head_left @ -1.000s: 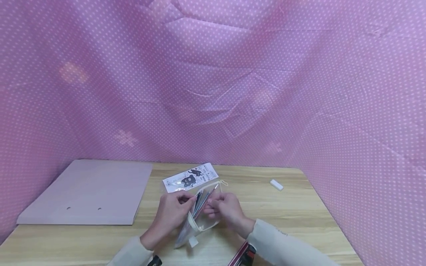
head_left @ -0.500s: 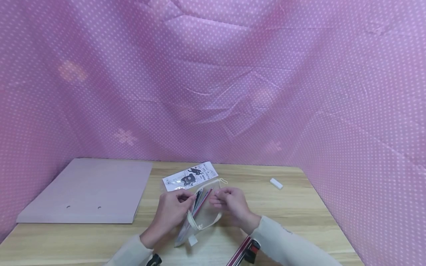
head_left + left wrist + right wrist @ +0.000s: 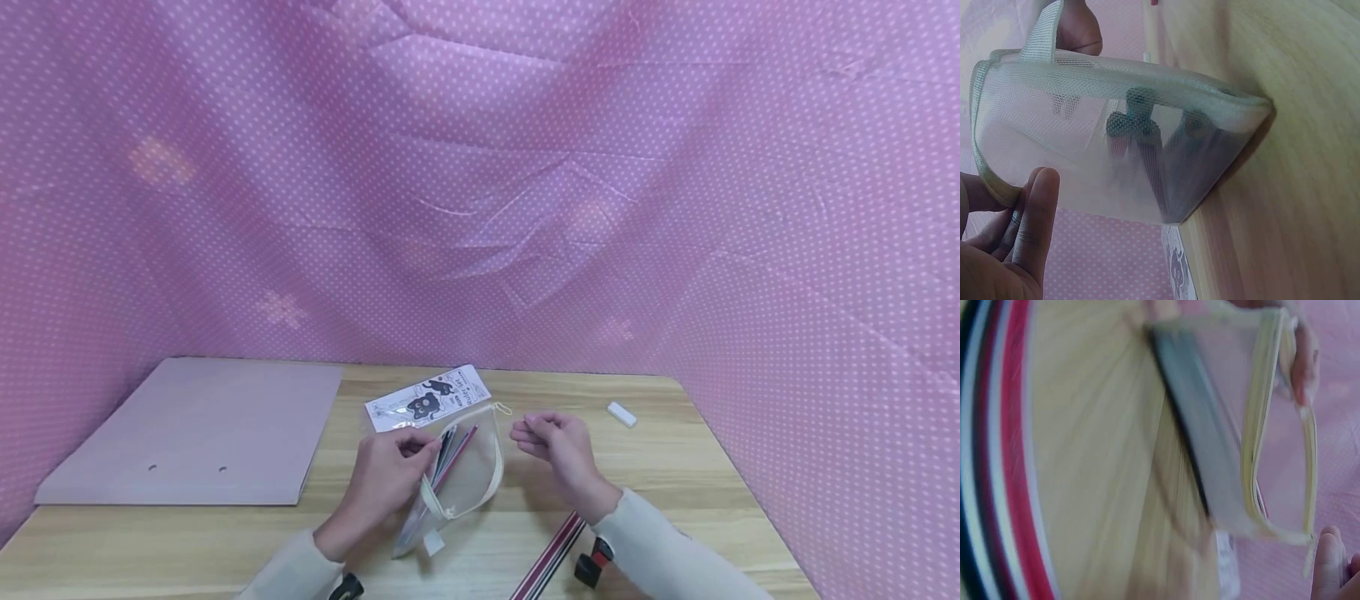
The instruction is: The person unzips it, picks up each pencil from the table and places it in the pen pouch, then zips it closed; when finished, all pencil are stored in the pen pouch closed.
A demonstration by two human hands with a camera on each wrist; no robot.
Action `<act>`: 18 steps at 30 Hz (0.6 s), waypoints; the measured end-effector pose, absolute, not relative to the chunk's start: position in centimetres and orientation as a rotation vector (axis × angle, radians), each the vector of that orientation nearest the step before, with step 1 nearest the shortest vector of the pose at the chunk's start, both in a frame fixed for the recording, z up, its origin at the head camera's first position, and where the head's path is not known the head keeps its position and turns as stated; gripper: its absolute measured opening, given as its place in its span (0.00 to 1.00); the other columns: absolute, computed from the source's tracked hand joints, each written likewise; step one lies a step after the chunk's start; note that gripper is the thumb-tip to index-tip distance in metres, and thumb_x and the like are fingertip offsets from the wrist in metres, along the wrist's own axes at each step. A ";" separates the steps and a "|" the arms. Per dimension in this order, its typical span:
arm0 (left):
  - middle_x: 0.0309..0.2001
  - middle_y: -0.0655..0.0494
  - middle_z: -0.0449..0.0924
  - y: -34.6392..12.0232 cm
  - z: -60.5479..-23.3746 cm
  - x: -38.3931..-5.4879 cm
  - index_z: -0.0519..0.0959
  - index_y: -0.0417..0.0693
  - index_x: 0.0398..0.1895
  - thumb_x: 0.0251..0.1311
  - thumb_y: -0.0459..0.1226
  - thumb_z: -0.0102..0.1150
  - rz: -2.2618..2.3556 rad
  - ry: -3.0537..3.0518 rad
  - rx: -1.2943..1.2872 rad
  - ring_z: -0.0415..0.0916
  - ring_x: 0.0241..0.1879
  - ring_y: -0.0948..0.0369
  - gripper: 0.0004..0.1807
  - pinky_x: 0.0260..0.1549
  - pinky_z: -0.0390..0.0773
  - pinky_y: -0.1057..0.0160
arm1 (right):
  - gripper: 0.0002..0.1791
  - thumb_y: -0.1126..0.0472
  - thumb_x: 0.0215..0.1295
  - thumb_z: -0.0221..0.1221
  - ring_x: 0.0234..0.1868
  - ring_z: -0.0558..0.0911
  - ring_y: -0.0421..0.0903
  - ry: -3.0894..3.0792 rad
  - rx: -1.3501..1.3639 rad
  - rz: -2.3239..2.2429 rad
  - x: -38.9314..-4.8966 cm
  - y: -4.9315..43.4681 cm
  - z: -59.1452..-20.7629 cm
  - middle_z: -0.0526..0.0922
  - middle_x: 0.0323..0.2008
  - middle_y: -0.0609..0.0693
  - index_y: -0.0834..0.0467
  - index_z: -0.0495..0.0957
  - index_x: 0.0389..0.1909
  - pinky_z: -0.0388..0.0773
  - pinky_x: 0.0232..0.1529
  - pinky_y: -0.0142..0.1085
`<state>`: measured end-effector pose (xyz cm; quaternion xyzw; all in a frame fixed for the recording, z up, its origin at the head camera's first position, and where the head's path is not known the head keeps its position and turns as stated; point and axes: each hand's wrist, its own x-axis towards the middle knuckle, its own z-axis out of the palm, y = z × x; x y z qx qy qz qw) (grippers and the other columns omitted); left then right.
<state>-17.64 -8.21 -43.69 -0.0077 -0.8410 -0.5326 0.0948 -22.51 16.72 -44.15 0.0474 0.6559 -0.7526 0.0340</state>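
A sheer mesh zip pouch (image 3: 480,479) with cream edging stands tilted on the table, its mouth spread wide. My left hand (image 3: 395,467) pinches the rim of its opening between thumb and fingers. Inside lie several pens (image 3: 454,458), one with a red-pink barrel; in the left wrist view their dark ends (image 3: 1141,119) show through the mesh. My right hand (image 3: 558,446) hovers to the right of the pouch, apart from it, with nothing between its loosely bent fingers. Below it, near the table's front, lie several red and dark striped pens (image 3: 547,558).
Behind the pouch lies a white ruler set package (image 3: 427,400) with black cat drawings. A white eraser (image 3: 622,414) sits at the back right. On the left is a large pale lilac folder (image 3: 195,433). Pink dotted cloth (image 3: 480,208) encloses the wooden table (image 3: 645,483).
My right hand has let go of a red-pink pen inside the pouch and drawn back to the right. My left hand has stayed at the rim.
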 end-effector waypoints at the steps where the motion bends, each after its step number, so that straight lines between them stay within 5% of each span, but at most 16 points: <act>1: 0.28 0.57 0.86 -8.2 -43.7 -17.6 0.88 0.51 0.33 0.58 0.35 0.70 -1.583 -2.496 -0.018 0.78 0.25 0.65 0.02 0.25 0.80 0.71 | 0.12 0.69 0.72 0.54 0.34 0.90 0.43 2.042 0.142 -2.319 -22.5 17.1 -44.0 0.90 0.33 0.54 0.74 0.73 0.49 0.88 0.42 0.35; 9: 0.28 0.56 0.87 -8.2 -43.7 -17.7 0.88 0.51 0.33 0.57 0.34 0.70 -1.580 -2.493 -0.026 0.79 0.25 0.65 0.02 0.25 0.80 0.72 | 0.13 0.69 0.66 0.62 0.39 0.87 0.38 2.415 -0.031 -2.064 -21.9 19.6 -43.8 0.88 0.44 0.57 0.69 0.79 0.49 0.85 0.46 0.29; 13: 0.28 0.57 0.87 -8.2 -43.8 -17.6 0.88 0.52 0.33 0.57 0.35 0.71 -1.581 -2.498 -0.013 0.79 0.25 0.65 0.02 0.25 0.80 0.71 | 0.11 0.69 0.61 0.66 0.41 0.84 0.37 2.611 -0.461 -1.659 -20.6 20.1 -44.4 0.87 0.45 0.59 0.62 0.84 0.45 0.83 0.47 0.28; 18: 0.28 0.57 0.87 -8.2 -43.8 -17.6 0.88 0.51 0.33 0.57 0.35 0.71 -1.577 -2.491 -0.022 0.79 0.25 0.65 0.02 0.25 0.80 0.71 | 0.17 0.67 0.55 0.70 0.43 0.85 0.39 2.602 -1.130 -1.112 -18.4 19.9 -45.1 0.89 0.43 0.49 0.55 0.83 0.47 0.84 0.48 0.32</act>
